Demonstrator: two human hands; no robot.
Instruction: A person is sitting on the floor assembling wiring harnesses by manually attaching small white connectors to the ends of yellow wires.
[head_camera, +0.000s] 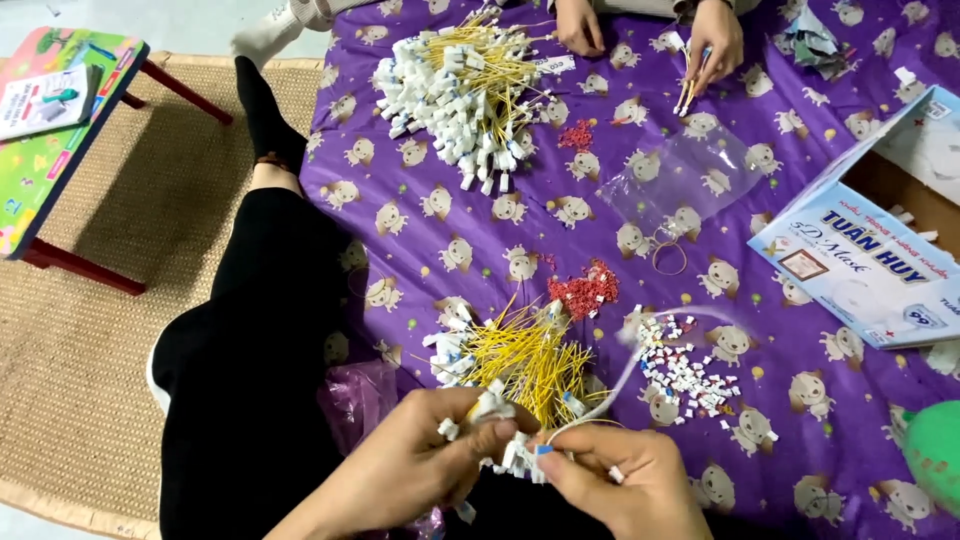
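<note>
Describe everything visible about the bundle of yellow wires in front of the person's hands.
The bundle of yellow wires is a loose sheaf of thin yellow strands, apparently plastic-coated, each tipped with a small white connector. It lies on the purple patterned cloth, fanned out, with its near end gathered at the hands. The left hand grips a cluster of white connectors at that end; the right hand pinches a connector beside it. Small red pieces touch its far end, and small white pieces lie to its right.
</note>
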